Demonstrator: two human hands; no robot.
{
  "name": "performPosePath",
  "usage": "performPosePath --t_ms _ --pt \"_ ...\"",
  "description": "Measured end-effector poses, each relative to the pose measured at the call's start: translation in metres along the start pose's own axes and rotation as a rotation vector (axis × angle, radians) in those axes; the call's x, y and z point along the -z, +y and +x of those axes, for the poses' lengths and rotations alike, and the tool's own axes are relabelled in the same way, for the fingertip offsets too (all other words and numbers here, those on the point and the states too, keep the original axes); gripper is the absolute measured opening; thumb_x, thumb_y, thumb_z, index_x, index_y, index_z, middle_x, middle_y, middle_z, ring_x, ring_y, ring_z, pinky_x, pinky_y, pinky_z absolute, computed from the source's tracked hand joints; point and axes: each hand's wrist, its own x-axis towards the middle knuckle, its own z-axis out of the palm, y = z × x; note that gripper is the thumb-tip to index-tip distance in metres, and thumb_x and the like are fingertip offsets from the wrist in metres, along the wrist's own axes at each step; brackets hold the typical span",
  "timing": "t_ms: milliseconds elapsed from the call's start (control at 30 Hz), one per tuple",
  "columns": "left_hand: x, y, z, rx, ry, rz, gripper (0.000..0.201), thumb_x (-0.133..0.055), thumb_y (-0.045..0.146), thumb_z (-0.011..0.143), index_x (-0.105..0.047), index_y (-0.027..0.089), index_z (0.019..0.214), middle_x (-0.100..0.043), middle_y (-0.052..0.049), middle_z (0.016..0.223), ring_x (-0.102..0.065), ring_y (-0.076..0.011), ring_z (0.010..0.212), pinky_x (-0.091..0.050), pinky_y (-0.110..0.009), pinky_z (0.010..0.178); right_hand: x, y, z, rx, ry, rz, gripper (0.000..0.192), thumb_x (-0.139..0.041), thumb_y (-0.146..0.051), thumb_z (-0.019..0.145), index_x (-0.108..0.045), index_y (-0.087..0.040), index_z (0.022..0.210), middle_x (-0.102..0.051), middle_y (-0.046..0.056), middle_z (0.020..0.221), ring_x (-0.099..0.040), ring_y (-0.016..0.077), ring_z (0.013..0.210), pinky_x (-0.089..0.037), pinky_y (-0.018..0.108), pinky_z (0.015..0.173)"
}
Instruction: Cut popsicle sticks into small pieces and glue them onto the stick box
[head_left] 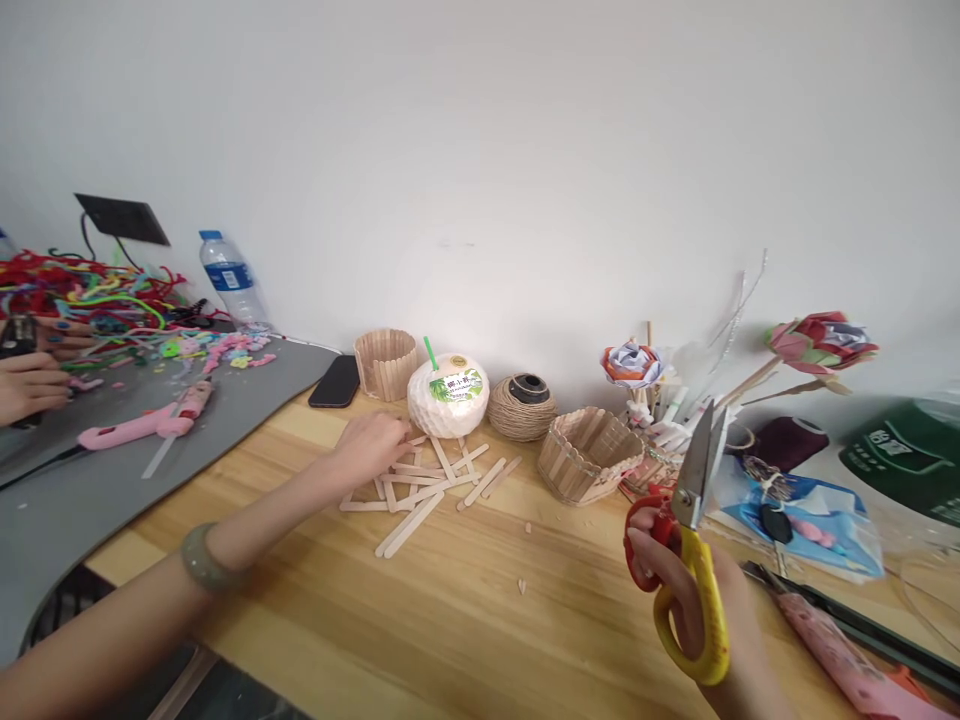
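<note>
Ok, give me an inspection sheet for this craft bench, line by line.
Surface: pale wooden tabletop, grey mat at left.
Job's things: loose flat wooden craft sticks; yellow-and-red-handled scissors.
Clutter: white coconut drink, twine ball, two stick baskets, folded paper flowers, black phone, pink glue gun, pipe cleaners, water bottle.
Hands: left hand on the sticks; right hand gripping the scissors, blades up.
Cables: thin black lead by the wall.
Surroundings: white wall; another person's hands far left.
</note>
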Motion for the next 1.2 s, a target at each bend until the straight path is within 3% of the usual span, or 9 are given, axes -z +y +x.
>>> performPosePath --t_ms 200,633,933,1200 --pt "-0.011 -0.005 0.003 -0.080 0.014 0.057 0.027 -0.044 0.023 0.086 -0.068 0.016 0.074 -0.064 -0.011 0.087 -0.057 -0.0276 0.095 -0.044 -0.031 0.067 0.001 0.012 0.001 -0.005 -0.031 0.002 0.035 -0.072 -0.050 0.059 -0.057 -0.020 0.069 -0.048 -0.003 0.054 -0.041 0.0130 0.047 -0.035 0.026 0.044" --pt "0.003 -0.018 -0.007 -0.132 0.042 -0.018 0.016 -0.045 0.013 0.078 -0.061 0.017 0.079 -0.063 -0.006 0.090 -0.058 -0.0224 0.088 -0.044 -0.029 0.073 0.001 0.014 0.001 -0.033 -0.102 0.000 0.033 -0.076 -0.040 0.057 -0.056 -0.019 0.073 -0.049 -0.004 0.056 -0.040 0.0119 0.050 -0.034 0.024 0.047" --pt "0.012 -0.039 -0.012 -0.047 0.088 -0.364 0.024 -0.045 0.036 0.085 -0.062 0.020 0.092 -0.068 -0.004 0.091 -0.061 -0.0220 0.085 -0.046 -0.031 0.076 -0.002 0.006 -0.002 -0.007 -0.055 -0.005 0.033 -0.076 -0.041 0.053 -0.057 -0.019 0.068 -0.049 -0.004 0.056 -0.041 0.0112 0.048 -0.035 0.023 0.044" --pt "0.000 -0.063 -0.001 0.135 0.122 -0.682 0.041 -0.063 0.049 0.066 -0.067 0.013 0.085 -0.072 -0.008 0.087 -0.065 -0.0290 0.089 -0.051 -0.036 0.077 -0.004 0.005 -0.003 -0.025 -0.067 -0.003 0.032 -0.075 -0.041 0.053 -0.056 -0.020 0.066 -0.046 -0.005 0.052 -0.038 0.0108 0.046 -0.032 0.023 0.043"
